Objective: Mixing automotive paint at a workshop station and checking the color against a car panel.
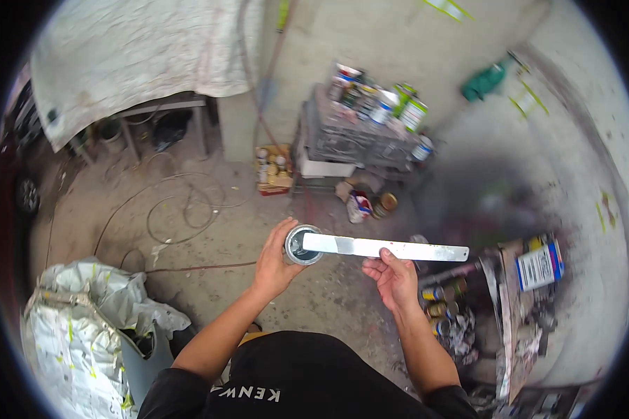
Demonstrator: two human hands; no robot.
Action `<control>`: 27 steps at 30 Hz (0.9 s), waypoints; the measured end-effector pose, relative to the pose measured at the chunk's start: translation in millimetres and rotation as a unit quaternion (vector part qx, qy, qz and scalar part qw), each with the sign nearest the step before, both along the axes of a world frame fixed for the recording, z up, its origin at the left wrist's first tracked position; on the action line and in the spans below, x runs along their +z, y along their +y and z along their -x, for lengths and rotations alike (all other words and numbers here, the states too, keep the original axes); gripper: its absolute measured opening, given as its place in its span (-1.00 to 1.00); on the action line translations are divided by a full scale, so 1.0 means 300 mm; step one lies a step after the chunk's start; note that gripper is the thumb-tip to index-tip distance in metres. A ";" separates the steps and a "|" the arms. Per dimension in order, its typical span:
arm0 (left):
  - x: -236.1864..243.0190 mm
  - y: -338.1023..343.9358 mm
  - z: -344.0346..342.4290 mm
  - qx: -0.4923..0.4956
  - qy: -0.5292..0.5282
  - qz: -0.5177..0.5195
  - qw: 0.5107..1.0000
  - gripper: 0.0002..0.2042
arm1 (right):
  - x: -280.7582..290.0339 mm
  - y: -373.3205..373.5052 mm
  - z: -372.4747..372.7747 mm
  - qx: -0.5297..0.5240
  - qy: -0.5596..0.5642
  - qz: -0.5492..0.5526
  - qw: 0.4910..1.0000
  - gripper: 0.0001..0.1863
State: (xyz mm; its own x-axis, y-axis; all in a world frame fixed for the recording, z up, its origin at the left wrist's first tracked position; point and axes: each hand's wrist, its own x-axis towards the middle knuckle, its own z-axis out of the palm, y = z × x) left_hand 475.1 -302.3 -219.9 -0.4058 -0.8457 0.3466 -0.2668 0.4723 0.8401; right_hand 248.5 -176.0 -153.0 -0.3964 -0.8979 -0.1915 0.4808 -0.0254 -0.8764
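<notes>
Right hand [391, 278] pinches a long flat silver metal strip [405, 249] between thumb and fingers, its far end over a small lidless round metal can [302, 262].

The strip's long axis runs left to right, its holed end jutting past the right hand; the left hand [272, 260], nearer the other end, curls around the can's side, and whether strip and rim touch is unclear. Inside the can, dark grey shows. Beyond, a red-and-brown cardboard box [275, 190] holds several small cans, and a grey, plastic-draped stand [325, 140] bears white and green containers.
</notes>
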 end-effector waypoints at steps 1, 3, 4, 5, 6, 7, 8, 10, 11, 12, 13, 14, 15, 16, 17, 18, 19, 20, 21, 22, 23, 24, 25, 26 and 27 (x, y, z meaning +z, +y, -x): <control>-0.001 0.042 0.073 -0.021 0.009 -0.001 1.000 -0.15 | 0.006 0.076 0.041 -0.022 -0.002 0.001 1.000 -0.82; -0.004 0.148 0.221 -0.068 0.015 -0.003 0.998 -0.15 | 0.016 0.231 0.113 -0.072 0.116 0.004 0.991 -0.78; 0.003 0.202 0.293 -0.088 0.017 -0.010 0.996 -0.15 | 0.018 0.304 0.136 -0.100 0.111 0.004 0.989 -0.78; 0.007 0.255 0.361 -0.109 0.018 -0.016 0.994 -0.16 | 0.020 0.373 0.154 -0.095 0.230 -0.006 0.969 -0.78; 0.002 0.304 0.427 -0.139 0.014 -0.012 0.990 -0.16 | 0.026 0.433 0.170 -0.089 0.347 -0.022 0.934 -0.79; -0.009 0.362 0.488 -0.164 0.016 0.011 0.986 -0.17 | 0.051 0.482 0.182 -0.097 0.490 0.003 0.866 -0.78; -0.015 0.424 0.557 -0.198 0.023 0.034 0.979 -0.18 | 0.041 0.530 0.204 -0.118 0.573 0.019 0.811 -0.77; -0.002 0.535 0.670 -0.284 0.028 0.044 0.957 -0.20 | 0.018 0.647 0.244 -0.176 0.654 -0.002 0.735 -0.76; -0.006 0.585 0.724 -0.293 0.007 0.037 0.955 -0.21 | 0.005 0.719 0.265 -0.137 0.655 -0.016 0.743 -0.74; -0.004 0.639 0.769 -0.296 -0.018 0.033 0.955 -0.23 | 0.006 0.797 0.293 -0.094 0.651 -0.026 0.753 -0.71; 0.000 0.695 0.811 -0.337 -0.015 0.040 0.941 -0.23 | 0.031 0.877 0.321 -0.131 0.651 -0.050 0.746 -0.71; 0.003 0.744 0.841 -0.369 -0.036 0.030 0.928 -0.24 | 0.066 0.946 0.337 -0.124 0.645 -0.099 0.747 -0.71; 0.009 0.789 0.877 -0.401 -0.055 0.022 0.914 -0.24 | 0.093 1.011 0.351 -0.118 0.637 -0.147 0.748 -0.71; 0.003 0.833 0.916 -0.429 -0.055 0.033 0.901 -0.24 | 0.082 1.073 0.369 -0.148 0.633 -0.161 0.743 -0.71; -0.005 0.892 0.960 -0.477 -0.054 0.051 0.876 -0.24 | 0.061 1.150 0.381 -0.174 0.631 -0.175 0.736 -0.64; -0.008 0.947 1.006 -0.521 -0.053 0.069 0.849 -0.23 | 0.045 1.217 0.384 -0.198 0.628 -0.189 0.728 -0.58; 0.006 1.002 1.043 -0.549 -0.060 0.062 0.832 -0.23 | 0.042 1.278 0.375 -0.220 0.624 -0.202 0.722 -0.58; 0.019 1.051 1.082 -0.569 -0.058 0.068 0.818 -0.23 | 0.041 1.330 0.361 -0.247 0.608 -0.233 0.718 -0.61; 0.029 1.098 1.116 -0.584 -0.074 0.076 0.805 -0.23 | 0.032 1.377 0.347 -0.271 0.590 -0.261 0.715 -0.65; 0.035 1.143 1.154 -0.598 -0.088 0.083 0.792 -0.23 | 0.019 1.416 0.338 -0.287 0.585 -0.272 0.708 -0.65; 0.037 1.187 1.195 -0.618 -0.086 0.086 0.777 -0.23 | 0.004 1.451 0.331 -0.316 0.544 -0.284 0.723 -0.69; 0.030 1.230 1.232 -0.630 -0.084 0.089 0.767 -0.23 | -0.014 1.482 0.332 -0.342 0.502 -0.291 0.739 -0.72; 0.021 1.274 1.269 -0.650 -0.086 0.081 0.751 -0.23 | -0.032 1.514 0.336 -0.354 0.498 -0.299 0.733 -0.72; 0.016 1.319 1.304 -0.668 -0.087 0.071 0.736 -0.23 | -0.053 1.547 0.345 -0.435 0.391 -0.282 0.761 -0.77; 0.026 1.367 1.345 -0.682 -0.095 0.062 0.722 -0.22 | -0.069 1.581 0.354 -0.511 0.275 -0.260 0.772 -0.80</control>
State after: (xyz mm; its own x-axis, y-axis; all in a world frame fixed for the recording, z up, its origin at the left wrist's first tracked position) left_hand 71.8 107.7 -212.0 -0.8823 0.4193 0.2141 0.4133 0.4722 0.7786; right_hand 142.4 298.4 -173.7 -0.9964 0.0793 0.0284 -0.0052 0.2784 -0.9604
